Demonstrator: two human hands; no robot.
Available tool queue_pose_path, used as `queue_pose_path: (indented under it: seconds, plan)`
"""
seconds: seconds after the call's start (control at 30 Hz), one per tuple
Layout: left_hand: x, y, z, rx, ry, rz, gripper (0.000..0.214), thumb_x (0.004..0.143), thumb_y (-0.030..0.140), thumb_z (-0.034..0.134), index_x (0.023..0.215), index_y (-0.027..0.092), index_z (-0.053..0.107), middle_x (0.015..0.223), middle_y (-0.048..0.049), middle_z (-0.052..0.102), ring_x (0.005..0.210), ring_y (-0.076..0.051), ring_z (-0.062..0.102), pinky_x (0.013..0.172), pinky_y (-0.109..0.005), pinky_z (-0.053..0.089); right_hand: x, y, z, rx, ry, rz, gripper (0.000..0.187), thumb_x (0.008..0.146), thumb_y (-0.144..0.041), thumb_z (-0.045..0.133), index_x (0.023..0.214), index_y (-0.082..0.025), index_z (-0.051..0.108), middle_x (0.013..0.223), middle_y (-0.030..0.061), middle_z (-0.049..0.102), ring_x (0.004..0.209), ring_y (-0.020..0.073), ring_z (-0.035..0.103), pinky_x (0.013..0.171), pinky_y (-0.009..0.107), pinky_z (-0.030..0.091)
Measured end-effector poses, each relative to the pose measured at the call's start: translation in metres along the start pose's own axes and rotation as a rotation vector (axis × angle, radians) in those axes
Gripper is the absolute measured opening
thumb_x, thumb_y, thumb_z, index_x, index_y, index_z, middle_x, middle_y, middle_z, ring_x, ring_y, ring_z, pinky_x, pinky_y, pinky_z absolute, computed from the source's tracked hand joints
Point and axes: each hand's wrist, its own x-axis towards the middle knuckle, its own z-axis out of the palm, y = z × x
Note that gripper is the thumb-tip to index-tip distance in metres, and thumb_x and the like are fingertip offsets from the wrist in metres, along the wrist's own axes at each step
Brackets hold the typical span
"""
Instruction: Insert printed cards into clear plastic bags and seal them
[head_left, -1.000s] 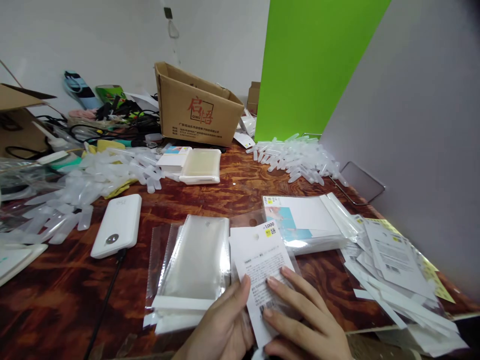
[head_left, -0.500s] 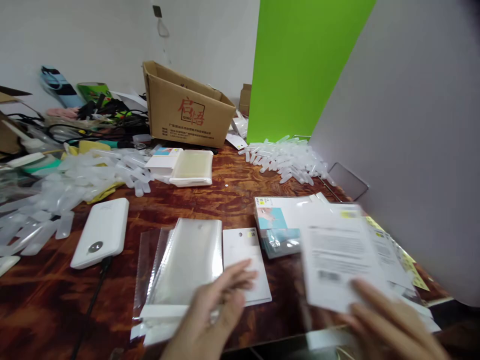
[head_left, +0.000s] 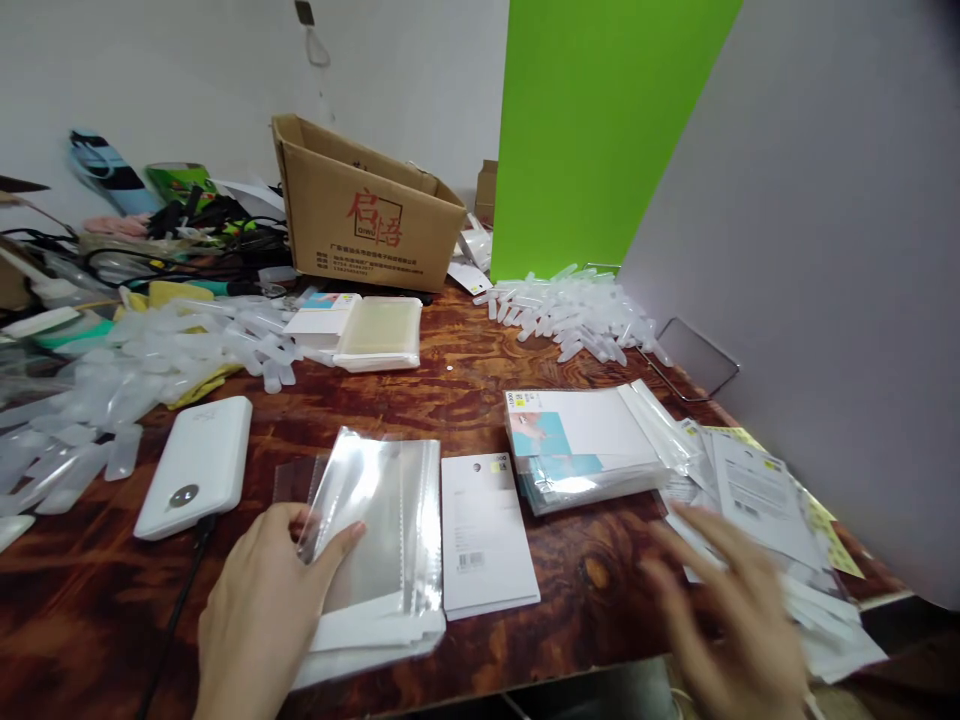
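My left hand (head_left: 259, 600) is closed on the left edge of a clear plastic bag (head_left: 367, 480), thumb on top and fingers beneath. That bag lies tilted over a stack of similar bags with white flaps (head_left: 375, 635). To their right is a stack of white printed cards (head_left: 484, 520) with a hole at the top. My right hand (head_left: 731, 610), blurred by motion, hovers by the front right with its fingers apart and nothing visible in them. Beside it lies a loose pile of bagged cards (head_left: 765, 505). Farther back sits a neater stack of bagged cards (head_left: 585, 440) with blue pictures.
A white power bank (head_left: 199, 465) with a black cable stands at left. Translucent plastic pieces form a left heap (head_left: 172, 350) and a right heap (head_left: 570, 310). Behind are a cardboard box (head_left: 367, 215) and a green panel (head_left: 600, 130). A wire stand (head_left: 701, 360) is at right.
My right hand has let go of the bagged card, which now lies on the right pile. My left hand has moved left and taken hold of a clear plastic bag, lifting its edge.
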Motion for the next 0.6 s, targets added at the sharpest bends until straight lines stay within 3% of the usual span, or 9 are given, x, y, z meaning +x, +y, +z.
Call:
queue_pose_path:
  seconds: [0.1, 0.2, 0.27, 0.37, 0.43, 0.53, 0.6]
  plan:
    - [0.003, -0.009, 0.003, -0.064, 0.103, 0.098, 0.029, 0.081, 0.054, 0.047, 0.076, 0.025, 0.051, 0.095, -0.0136, 0.056, 0.095, -0.040, 0.055, 0.082, -0.053, 0.042, 0.011, -0.060, 0.025, 0.110, -0.291, -0.228, 0.042, 0.094, -0.041, 0.055, 0.128, -0.016, 0.057, 0.136, 0.0126, 0.057, 0.124, 0.0278, 0.054, 0.096, 0.042, 0.048]
    - [0.001, -0.015, 0.002, -0.136, 0.123, 0.146, 0.031, 0.081, 0.054, 0.046, 0.080, 0.024, 0.054, 0.098, -0.0127, 0.057, 0.098, -0.036, 0.054, 0.090, -0.053, 0.041, 0.012, -0.077, 0.042, 0.095, -0.412, -0.302, 0.041, 0.099, -0.044, 0.043, 0.129, -0.019, 0.057, 0.135, 0.0063, 0.060, 0.120, 0.0224, 0.058, 0.092, 0.037, 0.049]
    - [-0.003, -0.012, -0.002, -0.389, 0.102, 0.146, 0.027, 0.085, 0.052, 0.048, 0.086, 0.026, 0.053, 0.108, -0.0098, 0.062, 0.103, -0.031, 0.058, 0.096, -0.049, 0.042, 0.010, -0.075, 0.046, 0.124, -0.380, -0.329, 0.030, 0.101, -0.032, 0.042, 0.119, -0.022, 0.063, 0.126, 0.0021, 0.067, 0.113, 0.0192, 0.063, 0.088, 0.034, 0.050]
    - [-0.012, 0.002, -0.010, -1.096, 0.083, 0.066, 0.012, 0.087, 0.036, 0.058, 0.088, 0.027, 0.049, 0.117, -0.0033, 0.068, 0.110, -0.024, 0.063, 0.101, -0.044, 0.045, 0.009, -0.069, 0.044, 0.231, -0.201, -0.331, 0.025, 0.099, -0.018, 0.042, 0.106, -0.015, 0.066, 0.106, 0.0072, 0.074, 0.101, 0.0175, 0.069, 0.086, 0.031, 0.053]
    - [-0.018, 0.016, -0.014, -1.430, 0.026, -0.014, 0.009, 0.087, 0.025, 0.060, 0.090, 0.027, 0.051, 0.111, -0.0038, 0.073, 0.111, -0.024, 0.065, 0.096, -0.042, 0.052, 0.009, -0.067, 0.041, 0.280, -0.076, -0.287, 0.025, 0.099, -0.015, 0.040, 0.100, -0.012, 0.064, 0.094, 0.0100, 0.076, 0.092, 0.0163, 0.071, 0.084, 0.028, 0.055]
    - [-0.026, 0.034, -0.015, -1.592, -0.169, -0.145, 0.014, 0.089, 0.021, 0.058, 0.102, 0.027, 0.054, 0.109, -0.0077, 0.076, 0.110, -0.025, 0.067, 0.087, -0.039, 0.058, 0.003, -0.065, 0.032, 0.297, 0.047, -0.265, 0.027, 0.099, -0.016, 0.038, 0.100, -0.018, 0.065, 0.083, 0.0032, 0.076, 0.078, 0.0130, 0.073, 0.074, 0.022, 0.059]
    - [-0.031, 0.042, -0.013, -1.609, -0.283, -0.214, 0.021, 0.091, 0.023, 0.057, 0.111, 0.027, 0.053, 0.112, -0.0099, 0.075, 0.108, -0.025, 0.069, 0.085, -0.034, 0.059, -0.007, -0.061, 0.019, 0.300, 0.053, -0.264, 0.023, 0.098, -0.020, 0.045, 0.101, -0.023, 0.067, 0.080, -0.0013, 0.076, 0.074, 0.0125, 0.073, 0.071, 0.020, 0.060]
